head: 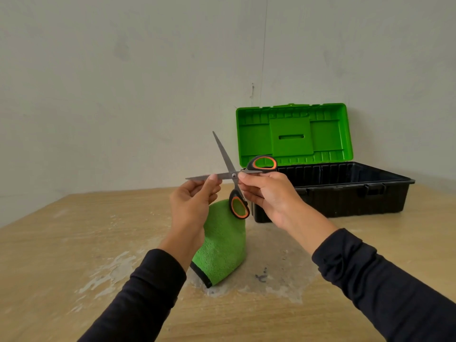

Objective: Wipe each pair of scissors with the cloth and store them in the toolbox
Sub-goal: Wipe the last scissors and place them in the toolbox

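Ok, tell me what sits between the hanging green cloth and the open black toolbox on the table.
Head view: only bare tabletop between the green microfibre cloth and the black toolbox with green lid. Above that gap, the lower orange-and-black scissor handle hangs.

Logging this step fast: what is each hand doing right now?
Left hand: pinching one blade of the open scissors, green cloth hanging from it.
Right hand: gripping the scissors near the pivot.

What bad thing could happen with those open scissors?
The scissors are spread wide, and the left hand pinches a bare blade, so a slip might cut a finger. The green cloth hangs under that hand, not between fingers and blade. The other blade points up, toward the person.
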A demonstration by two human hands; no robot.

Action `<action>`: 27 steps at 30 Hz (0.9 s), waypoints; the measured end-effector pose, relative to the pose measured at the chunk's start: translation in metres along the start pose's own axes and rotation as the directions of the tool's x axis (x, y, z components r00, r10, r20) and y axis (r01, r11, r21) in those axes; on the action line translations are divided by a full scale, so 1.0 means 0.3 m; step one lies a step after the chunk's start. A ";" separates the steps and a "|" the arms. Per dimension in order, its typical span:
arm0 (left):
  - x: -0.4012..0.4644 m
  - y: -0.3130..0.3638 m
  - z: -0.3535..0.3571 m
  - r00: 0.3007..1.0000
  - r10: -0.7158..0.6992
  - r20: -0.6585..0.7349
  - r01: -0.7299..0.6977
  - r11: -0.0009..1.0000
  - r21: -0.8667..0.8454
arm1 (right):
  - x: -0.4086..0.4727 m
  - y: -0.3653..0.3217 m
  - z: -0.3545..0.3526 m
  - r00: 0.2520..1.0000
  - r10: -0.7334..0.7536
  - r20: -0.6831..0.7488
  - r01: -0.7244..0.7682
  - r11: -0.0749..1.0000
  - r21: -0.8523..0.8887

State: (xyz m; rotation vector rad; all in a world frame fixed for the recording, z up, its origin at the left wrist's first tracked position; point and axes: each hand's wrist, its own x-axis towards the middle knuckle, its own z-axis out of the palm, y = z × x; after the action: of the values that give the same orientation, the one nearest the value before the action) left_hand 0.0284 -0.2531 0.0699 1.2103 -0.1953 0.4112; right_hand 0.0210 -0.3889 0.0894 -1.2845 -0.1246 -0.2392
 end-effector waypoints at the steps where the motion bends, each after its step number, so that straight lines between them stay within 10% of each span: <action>1: 0.001 0.006 -0.002 1.000 0.014 0.016 -0.014 1.000 0.004 | 0.002 -0.004 -0.003 1.000 0.004 -0.008 -0.004 1.000 0.025; 5: 0.005 0.013 -0.009 0.998 0.054 0.037 -0.054 0.999 0.003 | 0.029 0.004 -0.027 0.980 -0.039 -0.196 0.036 0.999 -0.017; 9: 0.011 0.010 -0.016 0.997 0.072 0.037 -0.073 0.997 0.015 | 0.033 0.031 -0.038 0.895 -0.282 -0.347 0.121 0.900 -0.420; 14: 0.020 0.015 -0.021 0.995 0.104 0.005 -0.104 0.994 0.036 | 0.024 0.042 -0.029 0.767 -0.642 0.016 0.423 0.486 -0.765; 20: 0.038 0.029 -0.040 0.994 0.106 -0.035 -0.106 0.994 0.004 | 0.014 0.029 -0.030 0.767 -0.507 0.394 0.551 0.204 -0.810; 27: 0.042 0.016 -0.041 0.997 0.067 0.025 -0.068 0.997 0.038 | 0.014 -0.005 -0.066 0.796 -0.385 0.467 0.497 -0.023 -0.867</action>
State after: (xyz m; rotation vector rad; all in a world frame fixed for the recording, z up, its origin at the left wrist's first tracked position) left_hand 0.0372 -0.2376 0.0742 1.2498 -0.2505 0.4617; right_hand 0.0240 -0.4088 0.0861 -2.6450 -0.5586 -0.9846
